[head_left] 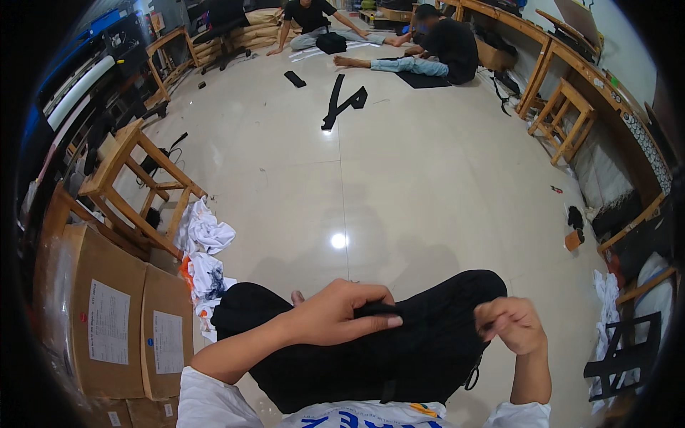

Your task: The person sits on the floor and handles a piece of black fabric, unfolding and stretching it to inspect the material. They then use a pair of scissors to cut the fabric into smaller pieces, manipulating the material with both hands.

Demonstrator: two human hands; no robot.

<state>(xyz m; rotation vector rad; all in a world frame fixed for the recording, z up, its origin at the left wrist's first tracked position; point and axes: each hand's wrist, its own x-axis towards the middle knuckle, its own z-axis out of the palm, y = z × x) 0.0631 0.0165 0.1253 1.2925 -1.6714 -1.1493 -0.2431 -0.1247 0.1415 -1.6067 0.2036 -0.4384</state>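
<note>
My left hand (pixel 349 314) is above my lap, its thumb and fingers closed on a narrow black piece (pixel 379 309) that looks like folded fabric or strap. Beneath it lies black cloth (pixel 307 364) over my crossed legs, which may be my trousers. At the right, beside my raised knee, my right hand (pixel 508 321) has curled fingers round something small and dark, blurred and partly hidden. A dark loop (pixel 472 376) hangs below that hand.
Two people in black tops (pixel 457 57) (pixel 307 21) sit on the tiled floor (pixel 414 171) ahead, near black strips (pixel 335 107). Wooden stools (pixel 128 143) (pixel 564 114) stand either side. Stacked cartons (pixel 107 299) and white cloths (pixel 207 228) are at left, a black cut-out piece (pixel 621 357) at right.
</note>
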